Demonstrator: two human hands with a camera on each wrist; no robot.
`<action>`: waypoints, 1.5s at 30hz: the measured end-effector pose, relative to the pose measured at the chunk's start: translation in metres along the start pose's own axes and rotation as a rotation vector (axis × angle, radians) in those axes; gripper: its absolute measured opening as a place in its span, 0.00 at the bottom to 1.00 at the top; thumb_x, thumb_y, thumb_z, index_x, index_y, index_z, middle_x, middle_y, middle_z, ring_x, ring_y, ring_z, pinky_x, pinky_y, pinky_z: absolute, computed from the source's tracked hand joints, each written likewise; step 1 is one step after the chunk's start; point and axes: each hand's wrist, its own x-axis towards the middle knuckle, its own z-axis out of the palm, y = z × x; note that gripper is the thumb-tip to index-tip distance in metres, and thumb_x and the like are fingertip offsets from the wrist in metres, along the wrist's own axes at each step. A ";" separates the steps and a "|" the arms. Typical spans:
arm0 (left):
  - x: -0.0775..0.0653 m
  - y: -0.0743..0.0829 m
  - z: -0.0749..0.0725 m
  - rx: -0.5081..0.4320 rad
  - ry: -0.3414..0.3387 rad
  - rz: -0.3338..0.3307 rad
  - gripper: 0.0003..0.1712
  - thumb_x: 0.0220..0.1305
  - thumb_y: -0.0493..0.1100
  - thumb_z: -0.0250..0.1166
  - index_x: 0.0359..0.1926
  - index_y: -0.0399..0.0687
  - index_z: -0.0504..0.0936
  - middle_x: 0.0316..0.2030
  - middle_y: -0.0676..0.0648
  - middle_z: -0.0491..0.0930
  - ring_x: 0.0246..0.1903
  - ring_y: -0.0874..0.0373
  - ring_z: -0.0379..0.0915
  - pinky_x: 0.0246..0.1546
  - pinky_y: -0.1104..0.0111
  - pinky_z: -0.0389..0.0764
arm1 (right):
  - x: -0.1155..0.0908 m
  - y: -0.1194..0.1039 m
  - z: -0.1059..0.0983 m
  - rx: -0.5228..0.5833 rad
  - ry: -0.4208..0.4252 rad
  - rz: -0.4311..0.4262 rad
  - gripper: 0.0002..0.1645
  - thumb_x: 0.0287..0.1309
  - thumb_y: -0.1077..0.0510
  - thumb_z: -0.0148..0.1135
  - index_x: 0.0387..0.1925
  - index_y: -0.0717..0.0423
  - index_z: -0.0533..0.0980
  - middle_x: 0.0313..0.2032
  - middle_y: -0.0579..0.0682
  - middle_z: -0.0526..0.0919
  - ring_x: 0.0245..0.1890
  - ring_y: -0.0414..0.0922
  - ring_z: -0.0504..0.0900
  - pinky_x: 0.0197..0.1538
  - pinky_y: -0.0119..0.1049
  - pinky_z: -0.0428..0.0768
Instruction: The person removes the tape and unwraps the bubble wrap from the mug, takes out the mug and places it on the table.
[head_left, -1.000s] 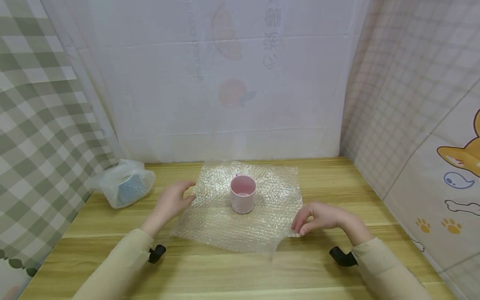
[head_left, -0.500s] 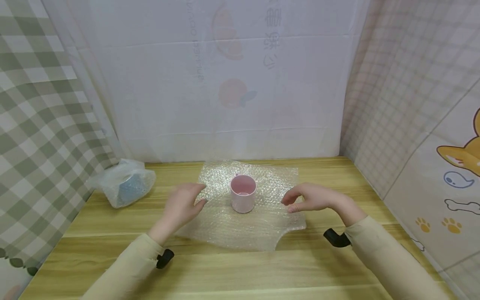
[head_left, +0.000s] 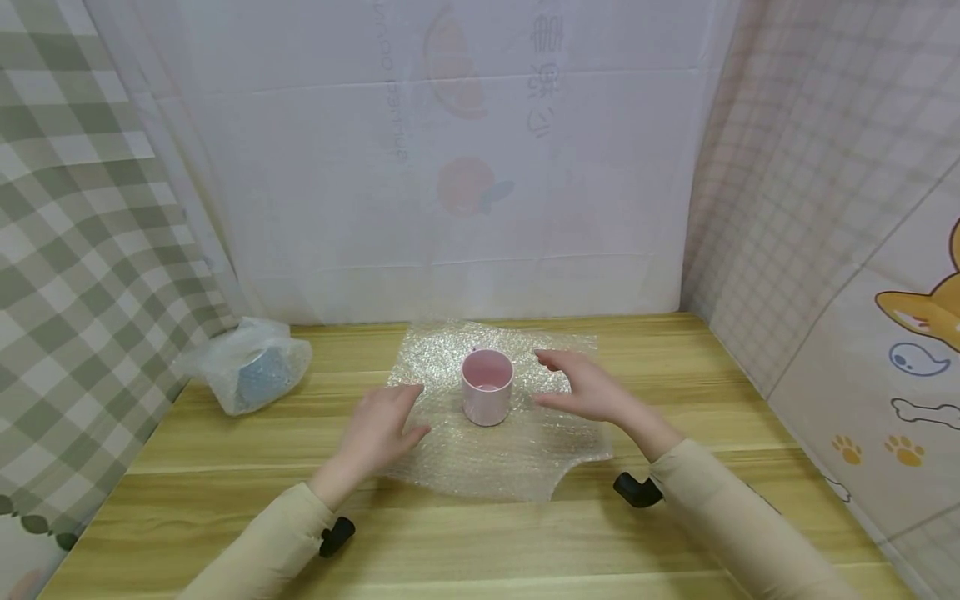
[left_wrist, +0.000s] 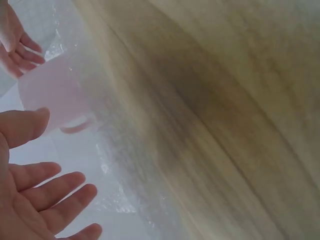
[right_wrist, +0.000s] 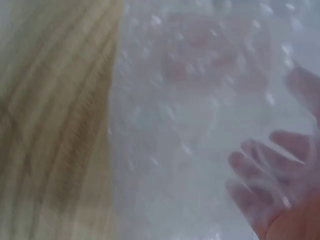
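Observation:
A pink mug [head_left: 486, 404] stands upright near the middle of a sheet of bubble wrap [head_left: 472, 467] on the wooden table. My left hand [head_left: 375, 429] is over the sheet's left edge, its fingers spread toward the mug and apart from it. On the other side, my right hand [head_left: 585, 387] reaches in over the wrap with thumb and fingers parted. The left wrist view shows the mug's handle [left_wrist: 77, 127] low on its side. In the right wrist view, bubble wrap [right_wrist: 160, 175] partly veils the right hand [right_wrist: 275, 172], and the mug [right_wrist: 217, 52] shows blurred through it.
A blue item in bubble wrap [head_left: 262, 375] sits at the table's back left. A white cloth [head_left: 337, 208] hangs behind, with a checked cloth [head_left: 90, 250] on the left and a printed one [head_left: 795, 275] on the right. Black wrist pieces [head_left: 637, 490] stick out under the sleeves.
The right hand has left the wrap's front right corner and moved up and inward toward the mug. The left hand has shifted right over the sheet. The mug has stayed put.

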 end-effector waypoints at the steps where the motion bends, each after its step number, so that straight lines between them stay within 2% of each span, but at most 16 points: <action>1: -0.001 0.001 0.001 -0.007 -0.015 -0.014 0.35 0.54 0.48 0.76 0.58 0.34 0.75 0.51 0.35 0.81 0.51 0.39 0.77 0.54 0.43 0.73 | 0.001 -0.001 0.003 0.004 0.006 -0.001 0.45 0.58 0.51 0.71 0.68 0.70 0.63 0.62 0.67 0.73 0.58 0.62 0.75 0.61 0.57 0.72; 5: -0.003 0.001 0.003 -0.015 -0.073 -0.042 0.39 0.51 0.51 0.77 0.59 0.34 0.75 0.52 0.35 0.80 0.51 0.39 0.77 0.53 0.44 0.75 | 0.002 -0.003 0.011 0.020 0.011 0.000 0.49 0.57 0.50 0.71 0.70 0.70 0.60 0.64 0.68 0.70 0.60 0.62 0.74 0.62 0.58 0.70; 10: -0.007 0.000 0.008 -0.043 -0.155 -0.041 0.44 0.47 0.56 0.78 0.59 0.34 0.75 0.52 0.35 0.80 0.50 0.39 0.77 0.51 0.46 0.77 | 0.004 -0.005 0.016 0.054 -0.015 0.034 0.55 0.55 0.45 0.72 0.72 0.70 0.56 0.66 0.68 0.67 0.62 0.63 0.71 0.64 0.58 0.67; 17: -0.014 0.002 0.012 -0.101 -0.252 -0.095 0.50 0.45 0.59 0.78 0.63 0.33 0.72 0.57 0.31 0.75 0.56 0.35 0.71 0.57 0.42 0.71 | 0.008 -0.007 0.026 0.058 0.007 0.067 0.58 0.54 0.44 0.73 0.72 0.73 0.54 0.67 0.69 0.65 0.64 0.64 0.69 0.66 0.57 0.65; 22: -0.017 0.004 0.016 -0.111 -0.310 -0.135 0.52 0.44 0.60 0.79 0.64 0.34 0.71 0.61 0.30 0.71 0.62 0.34 0.65 0.59 0.38 0.66 | 0.010 -0.008 0.036 0.099 0.036 0.106 0.58 0.53 0.47 0.74 0.72 0.74 0.53 0.67 0.70 0.64 0.64 0.65 0.68 0.66 0.60 0.64; 27: -0.017 0.005 0.019 -0.101 -0.324 -0.141 0.51 0.43 0.61 0.79 0.63 0.36 0.73 0.60 0.32 0.71 0.61 0.36 0.66 0.55 0.38 0.69 | 0.012 -0.012 0.044 0.132 0.053 0.129 0.61 0.49 0.48 0.77 0.72 0.73 0.52 0.66 0.70 0.65 0.64 0.66 0.68 0.65 0.61 0.65; 31: -0.016 0.005 0.021 -0.076 -0.320 -0.103 0.44 0.42 0.61 0.79 0.54 0.39 0.76 0.49 0.39 0.75 0.49 0.42 0.71 0.44 0.45 0.76 | 0.016 -0.014 0.052 0.134 0.067 0.124 0.63 0.46 0.47 0.79 0.72 0.72 0.53 0.66 0.69 0.65 0.64 0.65 0.68 0.64 0.61 0.66; 34: -0.015 0.006 0.021 -0.059 -0.318 -0.089 0.40 0.40 0.62 0.79 0.48 0.42 0.77 0.42 0.44 0.73 0.44 0.46 0.70 0.38 0.50 0.77 | 0.019 -0.017 0.057 0.159 0.081 0.145 0.65 0.43 0.46 0.80 0.72 0.70 0.54 0.67 0.68 0.65 0.65 0.63 0.68 0.64 0.60 0.66; 40: -0.013 0.008 0.020 -0.047 -0.326 -0.097 0.38 0.39 0.62 0.80 0.43 0.43 0.77 0.46 0.40 0.74 0.48 0.41 0.70 0.40 0.47 0.78 | 0.027 -0.020 0.069 0.250 0.140 0.170 0.62 0.40 0.50 0.83 0.72 0.64 0.58 0.64 0.62 0.70 0.62 0.59 0.71 0.63 0.58 0.69; 45: -0.012 0.010 0.019 -0.040 -0.337 -0.095 0.35 0.38 0.61 0.81 0.38 0.43 0.77 0.44 0.40 0.73 0.45 0.41 0.69 0.37 0.48 0.78 | 0.034 -0.021 0.076 0.326 0.177 0.195 0.57 0.39 0.53 0.83 0.69 0.62 0.62 0.60 0.57 0.74 0.60 0.55 0.73 0.63 0.56 0.69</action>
